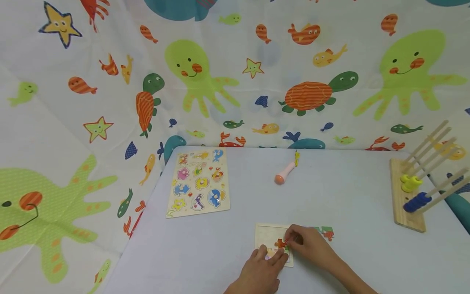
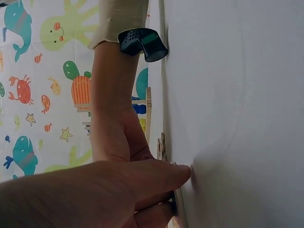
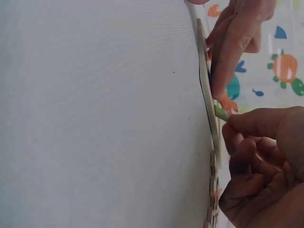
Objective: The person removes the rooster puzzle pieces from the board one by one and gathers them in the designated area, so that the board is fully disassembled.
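Observation:
In the head view a square wooden puzzle tray (image 1: pixel 269 231) lies near the front of the table, with several jigsaw pieces along its lower part and an orange piece (image 1: pixel 280 243) at its middle. My left hand (image 1: pixel 260 272) rests its fingers on the pieces in the tray. My right hand (image 1: pixel 312 246) is at the tray's right side. The right wrist view has my right hand (image 3: pixel 266 161) pinching a green-edged puzzle piece (image 3: pixel 221 113) between thumb and finger, tilted at the tray (image 3: pixel 205 85). The left wrist view has my left hand (image 2: pixel 109 190) across the tray's edge.
More joined pieces (image 1: pixel 327 232) lie right of the tray, partly behind my right hand. A sea-animal board (image 1: pixel 225 200) stands back left, a pink toy microphone (image 1: pixel 284 173) back centre, and a wooden peg stand (image 1: pixel 398 204) with yellow and blue rings far right. A patterned cloth hangs behind.

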Demonstrator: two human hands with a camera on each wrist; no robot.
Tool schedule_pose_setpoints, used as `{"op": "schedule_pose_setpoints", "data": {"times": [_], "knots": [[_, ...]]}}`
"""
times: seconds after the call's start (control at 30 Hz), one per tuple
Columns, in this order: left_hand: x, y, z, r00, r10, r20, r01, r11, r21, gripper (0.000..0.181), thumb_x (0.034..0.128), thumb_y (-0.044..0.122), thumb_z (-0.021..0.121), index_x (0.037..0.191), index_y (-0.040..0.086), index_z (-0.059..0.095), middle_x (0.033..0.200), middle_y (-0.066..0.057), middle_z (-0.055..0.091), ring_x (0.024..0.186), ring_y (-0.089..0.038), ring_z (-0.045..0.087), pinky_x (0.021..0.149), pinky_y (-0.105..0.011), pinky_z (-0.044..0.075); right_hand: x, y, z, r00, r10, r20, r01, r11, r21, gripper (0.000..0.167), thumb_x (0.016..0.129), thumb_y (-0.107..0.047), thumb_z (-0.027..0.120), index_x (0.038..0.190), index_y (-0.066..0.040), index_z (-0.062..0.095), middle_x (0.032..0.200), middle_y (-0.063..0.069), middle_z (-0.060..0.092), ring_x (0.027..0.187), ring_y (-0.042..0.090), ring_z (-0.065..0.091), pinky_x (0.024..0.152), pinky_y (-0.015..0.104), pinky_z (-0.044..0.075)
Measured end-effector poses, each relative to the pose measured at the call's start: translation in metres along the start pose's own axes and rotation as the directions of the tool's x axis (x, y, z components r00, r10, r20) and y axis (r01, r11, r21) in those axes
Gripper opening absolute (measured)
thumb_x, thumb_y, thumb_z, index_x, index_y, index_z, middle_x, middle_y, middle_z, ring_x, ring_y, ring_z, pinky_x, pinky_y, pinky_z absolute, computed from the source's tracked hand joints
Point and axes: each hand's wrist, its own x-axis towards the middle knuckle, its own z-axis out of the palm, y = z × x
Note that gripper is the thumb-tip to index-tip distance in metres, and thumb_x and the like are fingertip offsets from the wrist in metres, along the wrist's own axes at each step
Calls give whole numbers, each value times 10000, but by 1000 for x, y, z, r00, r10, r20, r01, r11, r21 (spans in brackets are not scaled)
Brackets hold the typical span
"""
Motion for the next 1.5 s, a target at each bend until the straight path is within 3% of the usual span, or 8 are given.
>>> {"op": "schedule_pose_setpoints", "data": {"times": [0.17,0.3,0.63,0.77,0.93,1.07,1.3,1.5], "knots": [[1,0,-3,999,-7,35,7,1000,-19,626,871,469,691,1437,287,494,1433,175,495,913,-139,376,800,-287,396,2,-4,-6,1000,-13,-28,13,1000,2,224,862,-8,700,912,-218,639,771,-150,617,630,25,536,563,240,472],[1,0,-3,999,-7,32,8,1000,-25,629,863,476,700,1431,287,505,1445,170,484,918,-132,384,794,-276,389,-1,-4,-24,997,-3,-74,4,1000,13,175,883,-43,713,934,-196,646,806,-116,652,636,43,562,539,254,477],[-2,1,-3,1000,1,21,-1,1000,6,650,878,496,680,1456,273,486,1484,161,437,1026,-153,410,869,-282,393,-37,21,-85,978,184,-97,-185,983,-3,82,902,-205,734,949,-195,667,778,-78,648,662,103,553,570,269,449],[-3,1,-2,1000,6,17,-6,1000,20,651,889,506,663,1464,262,479,1481,148,445,1065,-170,415,906,-309,402,-51,32,-98,970,240,-42,-240,971,13,105,911,-246,723,955,-168,668,787,-59,627,683,94,541,584,266,455],[-2,1,-1,1000,5,20,-5,1000,10,648,895,503,658,1467,259,478,1480,141,447,1069,-173,415,915,-317,402,-62,42,-103,960,272,65,-276,959,59,127,915,-234,712,954,-124,660,809,-35,615,724,92,552,619,268,472],[-2,2,-1,1000,3,30,-3,1000,-4,653,899,505,654,1475,260,469,1486,139,437,1061,-168,405,921,-323,402,-65,47,-101,953,289,94,-296,952,73,135,909,-226,716,958,-113,662,823,-26,632,733,94,571,634,272,484],[-3,2,0,1000,9,-2,-9,1000,-28,657,884,486,684,1460,241,486,1475,124,461,1074,-193,434,912,-336,418,-65,50,-97,948,311,66,-314,949,37,109,899,-195,726,945,-116,668,834,-36,638,754,79,573,656,265,490],[-3,2,-2,1000,11,-6,-11,1000,-21,655,882,489,686,1455,237,492,1476,112,461,1081,-199,447,920,-340,416,-65,53,-92,958,286,18,-286,958,-33,73,879,-118,734,907,-135,669,808,-72,619,745,56,554,656,257,477]]}}
